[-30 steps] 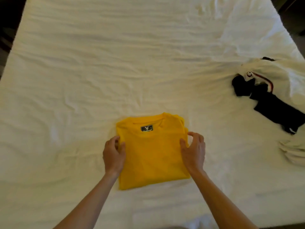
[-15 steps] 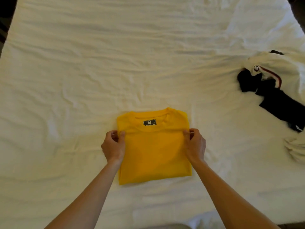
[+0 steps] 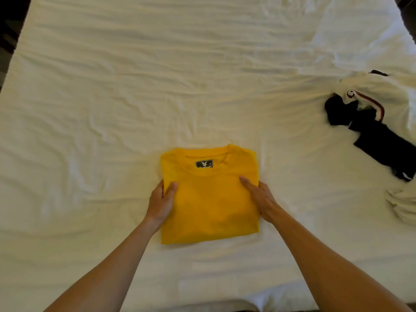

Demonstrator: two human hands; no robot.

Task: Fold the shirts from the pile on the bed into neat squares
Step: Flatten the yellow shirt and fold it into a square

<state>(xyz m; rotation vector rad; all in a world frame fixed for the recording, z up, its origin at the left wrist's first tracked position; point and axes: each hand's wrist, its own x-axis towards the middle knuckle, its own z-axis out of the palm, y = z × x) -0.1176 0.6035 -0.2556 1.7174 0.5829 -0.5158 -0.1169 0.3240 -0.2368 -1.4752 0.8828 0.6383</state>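
A big bed with a wrinkly white sheet fills the view. Far to the right lies a pile of white and black shirts. A folded yellow shirt sits near the middle. The left hand grips its left edge. The right hand grips its right edge, thumb on top.

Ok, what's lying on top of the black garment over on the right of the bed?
A crumpled white shirt with a dark red stripe overlaps the black garment's far end. How much black fabric it covers cannot be seen.
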